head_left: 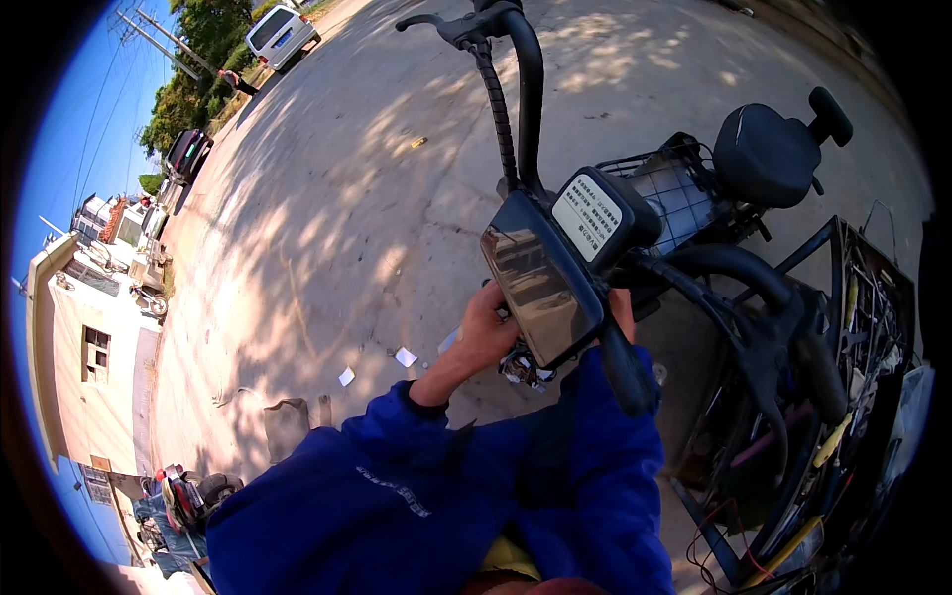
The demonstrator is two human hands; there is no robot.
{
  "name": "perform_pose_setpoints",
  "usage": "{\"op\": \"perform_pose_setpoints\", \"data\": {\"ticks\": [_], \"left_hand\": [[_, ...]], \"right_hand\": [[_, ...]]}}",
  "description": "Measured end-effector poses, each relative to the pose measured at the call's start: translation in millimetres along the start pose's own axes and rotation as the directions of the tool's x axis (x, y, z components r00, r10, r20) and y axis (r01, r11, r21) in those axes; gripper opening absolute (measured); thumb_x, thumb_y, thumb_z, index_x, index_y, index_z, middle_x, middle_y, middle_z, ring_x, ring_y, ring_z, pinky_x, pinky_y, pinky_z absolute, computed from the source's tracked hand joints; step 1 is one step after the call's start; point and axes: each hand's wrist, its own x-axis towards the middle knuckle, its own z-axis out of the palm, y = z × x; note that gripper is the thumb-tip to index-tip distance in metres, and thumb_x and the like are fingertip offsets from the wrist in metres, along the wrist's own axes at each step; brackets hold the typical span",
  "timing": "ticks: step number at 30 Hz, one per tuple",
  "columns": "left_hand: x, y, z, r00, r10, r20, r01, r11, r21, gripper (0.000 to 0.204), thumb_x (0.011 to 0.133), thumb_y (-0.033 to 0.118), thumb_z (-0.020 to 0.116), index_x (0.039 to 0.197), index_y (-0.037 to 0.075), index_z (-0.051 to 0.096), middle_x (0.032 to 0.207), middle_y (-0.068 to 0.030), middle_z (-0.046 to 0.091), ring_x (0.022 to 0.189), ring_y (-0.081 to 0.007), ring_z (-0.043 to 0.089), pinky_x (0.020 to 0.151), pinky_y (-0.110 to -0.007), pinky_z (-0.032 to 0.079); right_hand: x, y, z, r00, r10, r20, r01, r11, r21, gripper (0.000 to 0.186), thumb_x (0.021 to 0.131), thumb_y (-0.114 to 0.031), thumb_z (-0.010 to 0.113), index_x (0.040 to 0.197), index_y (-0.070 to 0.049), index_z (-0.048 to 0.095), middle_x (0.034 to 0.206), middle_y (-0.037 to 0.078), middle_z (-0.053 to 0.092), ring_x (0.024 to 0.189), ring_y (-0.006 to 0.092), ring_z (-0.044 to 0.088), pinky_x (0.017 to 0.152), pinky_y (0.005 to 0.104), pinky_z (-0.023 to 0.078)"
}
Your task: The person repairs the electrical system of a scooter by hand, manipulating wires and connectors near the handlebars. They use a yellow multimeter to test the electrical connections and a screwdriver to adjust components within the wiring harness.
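An electric scooter stands close in front of me, its dark glossy front panel facing me. My left hand is at the panel's left edge, fingers curled and reaching behind it; what they hold is hidden. Only a little of my right hand shows at the panel's right side, between it and the handlebar, with its fingers out of sight. Below the panel is a tangle of wires, partly covered. Behind the panel sits a black box with a white label.
The handlebar's brake levers jut out on both sides. Behind are a wire basket and a black seat. A metal frame cart full of tools stands at right. Paper scraps lie on the concrete; parked vehicles are far left.
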Motion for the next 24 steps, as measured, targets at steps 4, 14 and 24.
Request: {"op": "perform_pose_setpoints", "data": {"ticks": [4, 14, 24], "left_hand": [[-1, 16, -7, 0.999, 0.034, -0.023, -0.032, 0.998, 0.063, 0.039, 0.091, 0.010, 0.079, 0.128, 0.002, 0.070, 0.127, -0.0095, 0.073, 0.115, -0.0190, 0.068, 0.096, -0.033, 0.054], [0, 19, -5, 0.983, 0.173, -0.064, -0.159, 0.971, 0.179, 0.033, 0.089, 0.009, 0.081, 0.118, -0.002, 0.070, 0.108, -0.0107, 0.077, 0.096, -0.0220, 0.073, 0.083, -0.036, 0.058], [1, 24, -4, 0.994, 0.103, -0.045, -0.095, 0.984, 0.152, 0.031, 0.090, 0.008, 0.080, 0.119, 0.000, 0.074, 0.114, -0.0089, 0.078, 0.101, -0.0139, 0.071, 0.089, -0.032, 0.056]], "right_hand": [[2, -8, 24, 0.993, -0.110, 0.052, 0.122, 0.905, -0.409, 0.028, 0.105, -0.022, 0.059, 0.130, -0.007, 0.057, 0.124, 0.014, 0.062, 0.117, 0.0217, 0.063, 0.102, 0.0329, 0.051], [30, -8, 7, 0.992, -0.128, 0.017, 0.123, 0.893, -0.432, 0.023, 0.101, -0.014, 0.061, 0.123, -0.005, 0.061, 0.115, 0.012, 0.065, 0.107, 0.0195, 0.065, 0.092, 0.0324, 0.053], [35, -5, 14, 0.998, -0.026, -0.063, 0.013, 0.978, -0.206, 0.025, 0.094, -0.005, 0.067, 0.119, -0.002, 0.064, 0.108, 0.010, 0.069, 0.095, 0.0168, 0.068, 0.081, 0.0316, 0.056]]}}
